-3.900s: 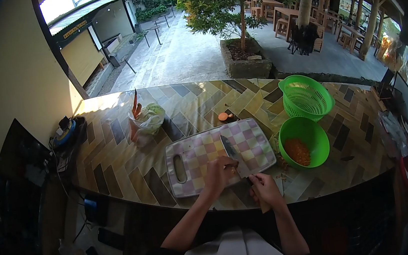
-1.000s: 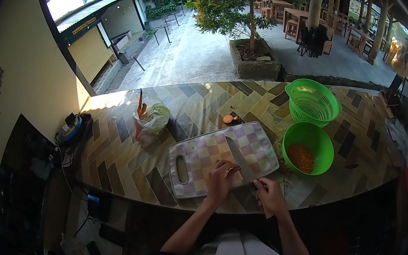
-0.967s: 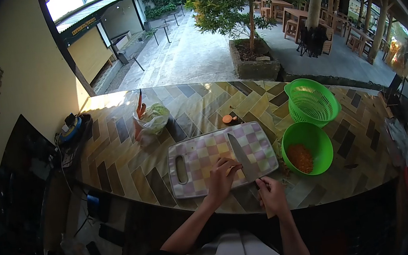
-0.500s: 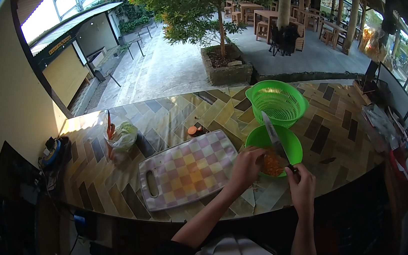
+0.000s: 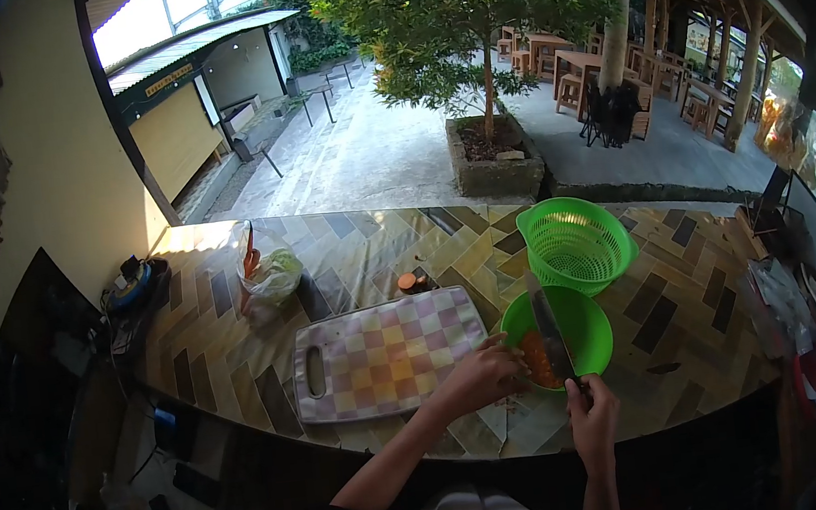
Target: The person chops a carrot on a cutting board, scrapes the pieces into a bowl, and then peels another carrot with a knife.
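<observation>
Head view: right hand (image 5: pixel 593 409), fingers clamped on knife (image 5: pixel 550 327) over bowl (image 5: pixel 592 327) at four o'clock; left hand (image 5: pixel 483 377), fingers' closure indeterminate, near the bowl's eight-o'clock rim, risks a cut should the knife swing.

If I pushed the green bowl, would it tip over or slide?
The green bowl would probably slide rather than tip: it sits upright on a smooth-looking table. It's likely light, since it looks like plastic and the orange bits fill only its lower part.
</observation>
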`<state>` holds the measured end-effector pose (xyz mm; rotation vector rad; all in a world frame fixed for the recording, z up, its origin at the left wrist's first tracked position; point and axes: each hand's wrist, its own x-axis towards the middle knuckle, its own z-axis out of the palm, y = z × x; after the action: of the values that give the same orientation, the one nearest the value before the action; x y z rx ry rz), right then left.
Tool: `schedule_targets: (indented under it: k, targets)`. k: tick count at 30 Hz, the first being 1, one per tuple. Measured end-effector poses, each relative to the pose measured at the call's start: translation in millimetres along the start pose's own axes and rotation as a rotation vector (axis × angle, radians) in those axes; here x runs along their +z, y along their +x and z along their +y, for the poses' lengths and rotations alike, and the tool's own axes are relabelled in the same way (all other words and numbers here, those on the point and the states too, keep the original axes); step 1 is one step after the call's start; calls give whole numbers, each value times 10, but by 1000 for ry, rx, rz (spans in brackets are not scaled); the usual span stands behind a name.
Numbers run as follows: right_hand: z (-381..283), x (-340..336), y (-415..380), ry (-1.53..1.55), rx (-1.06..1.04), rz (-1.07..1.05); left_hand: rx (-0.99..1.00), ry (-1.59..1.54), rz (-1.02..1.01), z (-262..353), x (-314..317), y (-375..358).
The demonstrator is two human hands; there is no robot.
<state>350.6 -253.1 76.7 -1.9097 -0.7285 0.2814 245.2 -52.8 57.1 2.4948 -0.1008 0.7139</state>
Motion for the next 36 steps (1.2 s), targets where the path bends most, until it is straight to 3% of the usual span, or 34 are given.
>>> schedule_targets:
  k: [4,7,11,18,20,21,23,27,30,33,36]
  targets:
    - [-153,151,-29,206,-63,-62,42,59,193,-14,-221,-203]
    - [-367,356,-47,228,-102,-219,-255,-33,354,111,-555,-437]
    - [-467,787,-8,157,-128,-376,-399,95,569,-58,-946,-881]
    - [-356,1591,70,46,-271,-399,-430,391,563,-475,-1876,-1620]
    - [-393,1750,44,-98,-356,-358,-458,496,509,-703,-2134,-1746]
    - [-578,1769,-16,-105,-229,-403,-471,577,483,-779,-2271,-1739]
    - [-623,1944,-57,-142,-293,-353,-548,696,379,-1068,-2469,-1783]
    - [-651,2249,-126,-236,-296,-328,-806,757,209,-1499,-2541,-1922]
    - [-758,2368,-157,-315,-258,-348,-741,664,125,-1997,-2393,-2236]
    - [-765,2479,-186,-331,-259,-351,-739,762,108,-1776,-2407,-2307]
    - [-809,2561,-223,-277,-269,-354,-632,678,231,-1367,-2624,-2412]
